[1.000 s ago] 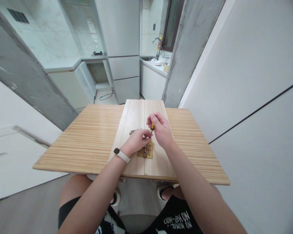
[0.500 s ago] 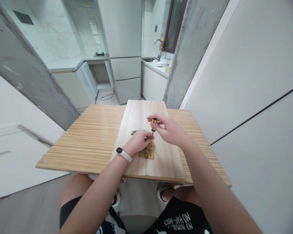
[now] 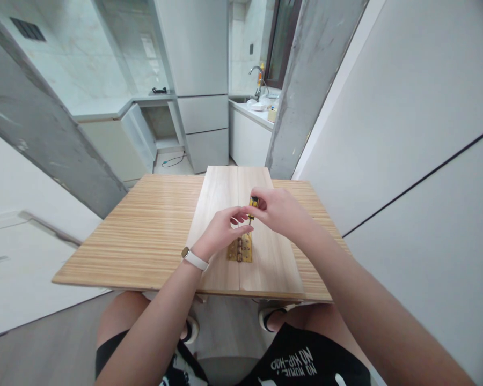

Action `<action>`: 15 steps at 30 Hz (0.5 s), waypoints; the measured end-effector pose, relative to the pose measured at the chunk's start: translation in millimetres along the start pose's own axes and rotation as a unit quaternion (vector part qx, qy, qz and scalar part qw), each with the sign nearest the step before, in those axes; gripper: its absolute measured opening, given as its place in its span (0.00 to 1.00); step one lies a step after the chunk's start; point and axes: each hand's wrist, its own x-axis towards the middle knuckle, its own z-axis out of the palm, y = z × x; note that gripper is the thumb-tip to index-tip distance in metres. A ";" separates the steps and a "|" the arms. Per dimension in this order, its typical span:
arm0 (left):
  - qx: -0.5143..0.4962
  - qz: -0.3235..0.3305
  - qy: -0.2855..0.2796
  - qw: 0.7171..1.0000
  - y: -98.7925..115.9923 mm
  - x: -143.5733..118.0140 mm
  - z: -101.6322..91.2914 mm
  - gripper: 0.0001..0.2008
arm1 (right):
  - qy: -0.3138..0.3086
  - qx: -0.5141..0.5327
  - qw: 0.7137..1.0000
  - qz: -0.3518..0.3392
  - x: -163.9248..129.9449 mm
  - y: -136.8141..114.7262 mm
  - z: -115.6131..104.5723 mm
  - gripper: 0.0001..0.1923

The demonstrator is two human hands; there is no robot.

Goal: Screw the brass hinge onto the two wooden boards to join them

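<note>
My right hand [image 3: 279, 210] grips the black-and-yellow handle of a screwdriver [image 3: 253, 202], held upright with its shaft pointing down. Below it lies a brass hinge [image 3: 246, 250], spread flat across the seam between two pale wooden boards [image 3: 221, 187]. My left hand [image 3: 221, 229], with a watch on its wrist, hovers above the hinge's far end. Its thumb and fingers are apart on either side of the screwdriver's shaft, and I see nothing held in them. The tip of the screwdriver and the hinge's far edge are partly hidden by the left thumb.
Under the boards is a striped wooden table [image 3: 145, 225], its front edge just above my knees. A grey pillar and white panel [image 3: 386, 134] stand on the right. Beyond the table are a fridge [image 3: 205, 112], a sink counter [image 3: 249, 131] and cabinets.
My left hand has loosened from a pinch by the shaft, its fingers now spread. My right hand has closed further round the screwdriver handle. The small screws left of the hinge are now covered.
</note>
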 end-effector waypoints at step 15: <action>0.033 0.044 0.072 0.996 33.5 6.6 -0.3 0.04 | 0.001 -0.057 0.998 -0.003 -1.0 -2.4 -8.3 0.19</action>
